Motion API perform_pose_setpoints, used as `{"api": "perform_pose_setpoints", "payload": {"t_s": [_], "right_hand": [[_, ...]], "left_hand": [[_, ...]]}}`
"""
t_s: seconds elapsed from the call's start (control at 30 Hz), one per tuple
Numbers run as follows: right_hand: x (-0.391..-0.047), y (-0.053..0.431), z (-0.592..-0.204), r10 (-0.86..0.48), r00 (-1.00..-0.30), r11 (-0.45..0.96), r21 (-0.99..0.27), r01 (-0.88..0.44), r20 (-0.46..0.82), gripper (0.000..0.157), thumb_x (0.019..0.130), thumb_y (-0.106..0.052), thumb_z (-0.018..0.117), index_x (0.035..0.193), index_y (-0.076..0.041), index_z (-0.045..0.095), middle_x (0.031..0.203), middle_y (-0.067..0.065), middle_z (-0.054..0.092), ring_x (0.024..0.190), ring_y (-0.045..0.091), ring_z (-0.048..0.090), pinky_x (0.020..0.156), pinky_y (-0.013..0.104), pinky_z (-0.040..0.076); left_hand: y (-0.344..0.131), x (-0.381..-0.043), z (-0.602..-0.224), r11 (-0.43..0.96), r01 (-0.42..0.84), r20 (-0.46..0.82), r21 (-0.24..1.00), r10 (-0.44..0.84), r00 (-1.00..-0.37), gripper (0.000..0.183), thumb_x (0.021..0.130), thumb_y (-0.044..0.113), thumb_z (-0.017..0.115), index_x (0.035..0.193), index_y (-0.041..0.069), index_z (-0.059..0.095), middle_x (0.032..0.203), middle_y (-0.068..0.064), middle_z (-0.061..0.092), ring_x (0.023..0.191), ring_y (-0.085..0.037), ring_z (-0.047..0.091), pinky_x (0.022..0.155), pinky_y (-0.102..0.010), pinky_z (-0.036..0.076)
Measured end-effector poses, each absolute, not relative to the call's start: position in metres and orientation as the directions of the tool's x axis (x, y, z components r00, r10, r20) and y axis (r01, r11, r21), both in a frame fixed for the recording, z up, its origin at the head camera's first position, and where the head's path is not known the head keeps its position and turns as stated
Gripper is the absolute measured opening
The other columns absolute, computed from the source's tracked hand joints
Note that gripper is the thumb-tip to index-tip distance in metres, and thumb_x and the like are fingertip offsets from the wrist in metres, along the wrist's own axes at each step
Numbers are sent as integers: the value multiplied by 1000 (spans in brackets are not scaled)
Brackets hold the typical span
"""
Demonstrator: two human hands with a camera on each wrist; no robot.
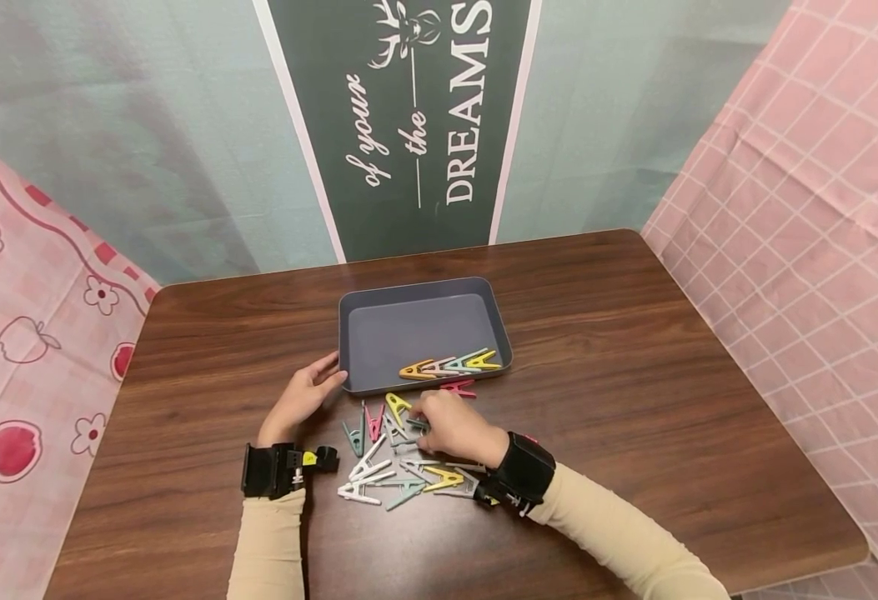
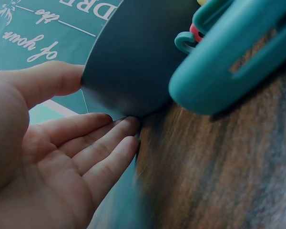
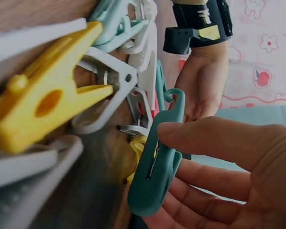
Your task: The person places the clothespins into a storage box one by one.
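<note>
My right hand [image 1: 454, 425] pinches a dark green clothespin [image 3: 155, 162] between thumb and fingers, over a loose group of clothespins in front of the tray. With fairly straight fingers, my left hand [image 1: 303, 402] touches the outside of the grey tray [image 1: 344, 333] at its near left corner. Several clothespins lie in a row along the tray's near side, among them an orange one [image 1: 414, 370] and a yellow one [image 1: 484, 360]. A red clothespin [image 1: 459, 387] lies just outside the near wall, partly hidden by my right hand.
White, grey, yellow, red and green clothespins are scattered on the brown table [image 1: 596, 350], including a yellow one [image 1: 443, 478] and a light green one [image 1: 406, 492]. Printed curtains surround the table at the back and both sides.
</note>
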State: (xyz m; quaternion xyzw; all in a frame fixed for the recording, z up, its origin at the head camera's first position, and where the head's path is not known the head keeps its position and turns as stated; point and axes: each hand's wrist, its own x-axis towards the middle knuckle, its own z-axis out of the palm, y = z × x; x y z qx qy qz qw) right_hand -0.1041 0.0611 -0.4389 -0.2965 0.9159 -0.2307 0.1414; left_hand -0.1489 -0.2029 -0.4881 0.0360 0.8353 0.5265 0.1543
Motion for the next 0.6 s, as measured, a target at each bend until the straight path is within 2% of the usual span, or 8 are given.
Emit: {"api": "perform_pose_setpoints", "payload": {"t_s": [0.3, 0.6], "right_hand": [[-111, 56, -428, -612, -783, 720, -486, -495, -108, 30, 76, -13, 79, 104, -3, 71, 94, 7, 70, 83, 16, 60, 73, 28, 50], [-117, 54, -422, -625, -775, 711, -480, -514, -95, 30, 78, -14, 78, 104, -2, 72, 98, 9, 72, 93, 22, 64, 81, 33, 53]], "left_hand": [[-203, -149, -488, 425, -112, -219, 898, 211, -953, 59, 100, 21, 52, 148, -4, 30, 149, -25, 40, 137, -34, 44, 113, -46, 36], [-203, -148, -489, 438, -108, -217, 892, 208, -954, 59, 100, 21, 53, 148, -5, 30, 149, -25, 40, 137, -35, 45, 113, -48, 37]]}}
